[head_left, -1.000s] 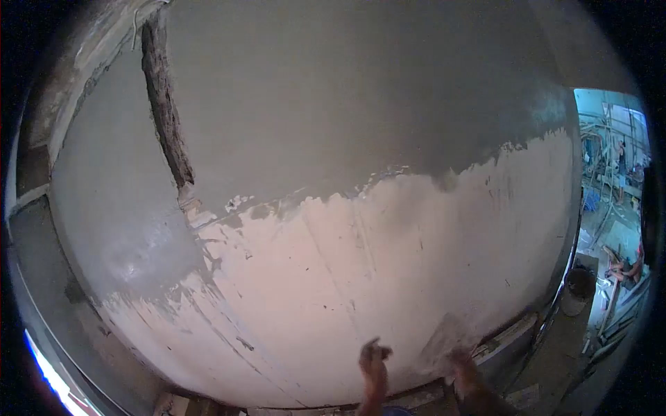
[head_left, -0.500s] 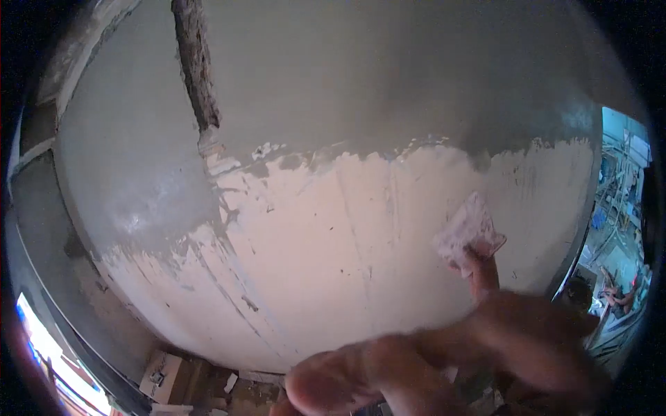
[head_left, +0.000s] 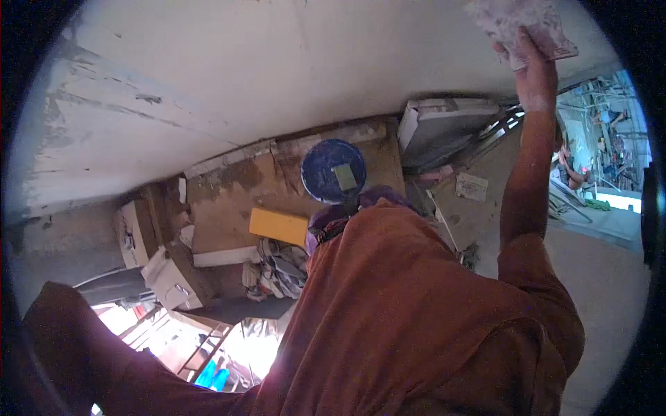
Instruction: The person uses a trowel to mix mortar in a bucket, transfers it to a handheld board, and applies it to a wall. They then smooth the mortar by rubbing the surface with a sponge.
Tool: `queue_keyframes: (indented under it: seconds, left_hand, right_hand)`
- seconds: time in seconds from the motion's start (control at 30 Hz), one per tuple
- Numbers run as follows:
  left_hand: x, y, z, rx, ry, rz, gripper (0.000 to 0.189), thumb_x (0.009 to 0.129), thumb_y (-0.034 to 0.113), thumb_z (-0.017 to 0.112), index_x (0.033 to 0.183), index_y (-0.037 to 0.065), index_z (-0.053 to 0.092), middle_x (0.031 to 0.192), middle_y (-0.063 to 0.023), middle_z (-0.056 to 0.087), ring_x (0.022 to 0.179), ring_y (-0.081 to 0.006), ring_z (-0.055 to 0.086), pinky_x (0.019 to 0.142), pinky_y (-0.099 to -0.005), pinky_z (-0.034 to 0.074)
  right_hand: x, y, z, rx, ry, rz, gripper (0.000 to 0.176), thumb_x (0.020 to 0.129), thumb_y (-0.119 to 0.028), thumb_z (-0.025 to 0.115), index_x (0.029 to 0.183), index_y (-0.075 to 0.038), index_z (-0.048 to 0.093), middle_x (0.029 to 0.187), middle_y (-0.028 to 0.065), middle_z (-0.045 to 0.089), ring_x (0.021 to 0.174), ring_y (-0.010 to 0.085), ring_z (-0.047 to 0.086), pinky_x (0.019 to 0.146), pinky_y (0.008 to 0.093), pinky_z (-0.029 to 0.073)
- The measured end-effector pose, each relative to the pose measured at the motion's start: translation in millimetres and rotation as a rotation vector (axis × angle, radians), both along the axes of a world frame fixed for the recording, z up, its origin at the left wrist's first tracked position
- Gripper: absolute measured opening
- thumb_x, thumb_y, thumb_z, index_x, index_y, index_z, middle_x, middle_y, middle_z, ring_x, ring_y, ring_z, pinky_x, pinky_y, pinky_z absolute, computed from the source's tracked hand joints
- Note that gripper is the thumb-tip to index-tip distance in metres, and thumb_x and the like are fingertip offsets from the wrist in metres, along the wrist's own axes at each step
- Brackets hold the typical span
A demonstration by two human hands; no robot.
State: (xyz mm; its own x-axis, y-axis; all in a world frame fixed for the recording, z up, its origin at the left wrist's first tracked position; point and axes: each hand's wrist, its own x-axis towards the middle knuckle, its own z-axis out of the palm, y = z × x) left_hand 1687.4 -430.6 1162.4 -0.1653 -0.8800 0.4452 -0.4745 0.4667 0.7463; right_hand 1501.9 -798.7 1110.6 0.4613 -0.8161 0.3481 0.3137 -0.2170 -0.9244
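My right hand [head_left: 538, 75] reaches up at the top right with its fingers gripping a flat, pinkish pad [head_left: 531, 24] smeared with white. The pad overlaps the pale wall [head_left: 277, 62] in this view, and the frame cuts off its top edge. The bare forearm runs down to a rust-coloured sleeve. My left arm stretches out at the lower left, dark in shadow, and its hand does not show. Below my body lies a round blue bucket top [head_left: 322, 163] with a small greenish block [head_left: 344, 177] on it.
A yellow block [head_left: 279, 225] lies by my feet, near a heap of cloth or bags [head_left: 281, 267]. Cardboard boxes [head_left: 173, 281] stand at the left. A pale slab-like panel [head_left: 447, 128] leans by the wall. Far right, a person [head_left: 570, 170] is among clutter.
The view has tilted down from the wall to the floor and my body. My right hand, still holding the pad, now appears higher and farther right.
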Motion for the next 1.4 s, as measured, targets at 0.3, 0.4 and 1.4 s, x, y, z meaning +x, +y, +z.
queue_keyframes:
  seconds: [0.3,0.4,1.4]
  left_hand:
    - [65,32,-24,-0.061,-0.162,0.739,0.076,0.082,0.059,0.057,0.12,-0.007,0.055,0.11,-0.0224,0.061,0.109,-0.0335,0.056,0.099,-0.0487,0.036]
    - [95,45,-30,-0.149,-0.164,1.007,0.078,0.081,0.06,0.059,0.12,-0.007,0.054,0.11,-0.0224,0.061,0.109,-0.0337,0.056,0.099,-0.049,0.037]
    - [-13,28,-611,0.539,0.731,1.724,0.086,0.072,0.018,0.08,0.139,0.0,0.03,0.12,-0.018,0.051,0.11,-0.0304,0.053,0.1,-0.0447,0.039]
  right_hand:
    - [-21,51,-177,0.586,0.389,0.098,0.038,0.092,-0.025,0.059,0.126,-0.009,0.052,0.121,0.0048,0.055,0.107,0.0217,0.059,0.084,0.0362,0.053]
    - [-29,82,-266,0.801,0.53,0.174,0.038,0.091,-0.029,0.061,0.124,-0.012,0.053,0.119,0.0041,0.055,0.104,0.0191,0.058,0.077,0.0321,0.051]
    - [-121,257,-546,0.336,1.17,0.22,0.036,0.09,-0.027,0.065,0.117,-0.005,0.058,0.112,0.0027,0.058,0.098,0.0151,0.055,0.081,0.033,0.046]
